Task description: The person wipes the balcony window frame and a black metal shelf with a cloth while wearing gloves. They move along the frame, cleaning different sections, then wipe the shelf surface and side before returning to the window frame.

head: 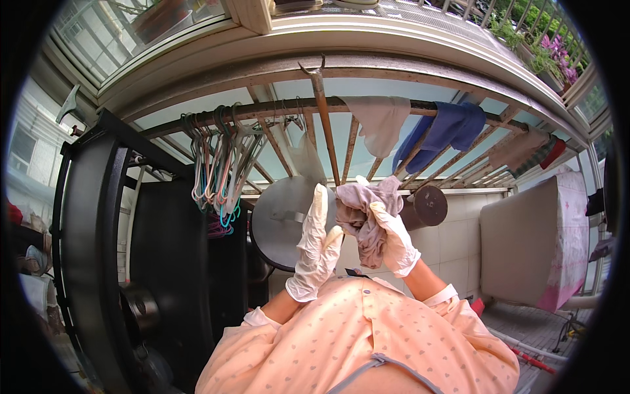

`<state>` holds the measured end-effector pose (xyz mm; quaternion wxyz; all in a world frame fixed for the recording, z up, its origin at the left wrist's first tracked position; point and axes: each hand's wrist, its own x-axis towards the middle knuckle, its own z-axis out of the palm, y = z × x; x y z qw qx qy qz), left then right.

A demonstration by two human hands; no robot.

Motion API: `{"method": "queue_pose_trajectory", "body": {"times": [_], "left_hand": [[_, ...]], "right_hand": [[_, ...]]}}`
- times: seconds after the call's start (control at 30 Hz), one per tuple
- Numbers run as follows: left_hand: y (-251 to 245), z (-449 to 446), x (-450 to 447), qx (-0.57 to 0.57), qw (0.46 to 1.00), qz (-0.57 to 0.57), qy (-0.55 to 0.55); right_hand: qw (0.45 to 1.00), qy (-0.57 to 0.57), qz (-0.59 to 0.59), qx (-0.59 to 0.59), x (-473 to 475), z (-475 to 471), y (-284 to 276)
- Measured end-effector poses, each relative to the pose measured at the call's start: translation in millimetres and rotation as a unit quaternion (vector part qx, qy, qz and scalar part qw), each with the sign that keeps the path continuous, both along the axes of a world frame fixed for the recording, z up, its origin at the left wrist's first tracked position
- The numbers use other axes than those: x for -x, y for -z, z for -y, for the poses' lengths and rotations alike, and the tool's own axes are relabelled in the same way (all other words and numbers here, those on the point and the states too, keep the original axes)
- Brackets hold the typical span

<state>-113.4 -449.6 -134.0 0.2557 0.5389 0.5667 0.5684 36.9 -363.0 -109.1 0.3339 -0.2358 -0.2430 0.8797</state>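
Observation:
A crumpled mauve cloth (369,216) is bunched in my right hand (394,241), which wears a white disposable glove; the thumb lies over the cloth and the other fingers are mostly hidden behind it. My left hand (317,246), gloved the same way, is raised just left of the cloth with its thumb apart from the fingers and nothing in it. Beyond the hands, a wooden pole with a forked metal tip (322,113) leans against the railing. Several clothes hangers (221,162) hang from the rail, and a beige cloth (381,120) and blue cloths (450,128) are draped over it.
A round grey lid or tabletop (280,216) lies below my left hand. Black metal shelving (162,246) stands at the left. Right of my hands is a brown round-topped object (429,206), and farther right a covered box-like object (517,241). Window frames run along the top.

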Motion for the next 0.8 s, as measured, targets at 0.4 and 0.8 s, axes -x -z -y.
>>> {"method": "queue_pose_trajectory", "body": {"times": [0.4, 0.8], "left_hand": [[16, -25, -10, 0.003, 0.956, -0.277, 0.101], [-19, -82, -31, -0.094, 0.954, -0.178, 0.220]], "right_hand": [[0.997, -0.012, 0.012, 0.073, -2, 9, 19], [0.979, 0.169, 0.096, -0.066, -48, -11, -8]]}}
